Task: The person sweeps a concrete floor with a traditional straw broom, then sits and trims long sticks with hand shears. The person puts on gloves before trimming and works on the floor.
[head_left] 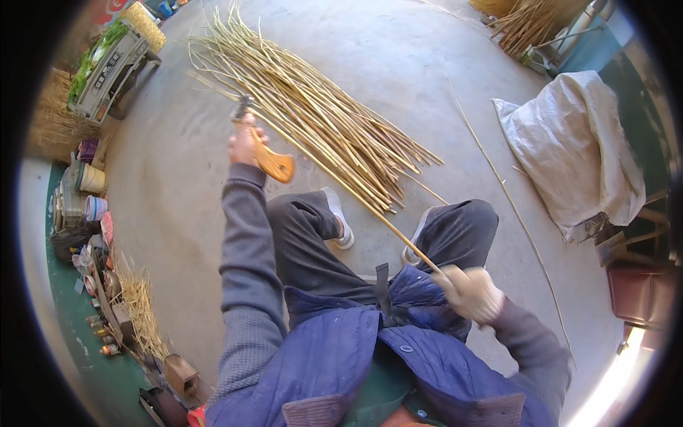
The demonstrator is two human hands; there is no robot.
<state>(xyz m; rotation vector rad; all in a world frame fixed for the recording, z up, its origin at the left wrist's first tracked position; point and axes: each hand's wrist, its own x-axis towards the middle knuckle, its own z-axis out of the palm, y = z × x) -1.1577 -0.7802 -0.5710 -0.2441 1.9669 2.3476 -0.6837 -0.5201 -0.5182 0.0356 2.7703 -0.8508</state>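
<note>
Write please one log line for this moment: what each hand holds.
left hand: grips wooden-handled knife | right hand: holds long stalk | stalk pile: on concrete floor, beyond feet

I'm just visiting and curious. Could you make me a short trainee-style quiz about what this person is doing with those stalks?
1. True or false: the left hand grips a tool with an orange wooden handle.
2. What does the right hand hold? A) a white sack B) one end of a long stalk C) a shoe
3. Fill in: the bundle of stalks lies on the concrete ____ ahead of the person's feet.

Key
1. True.
2. B. The stalk runs from the right hand up toward the tool in the left hand. The white sack lies apart, to the right.
3. floor.
</note>
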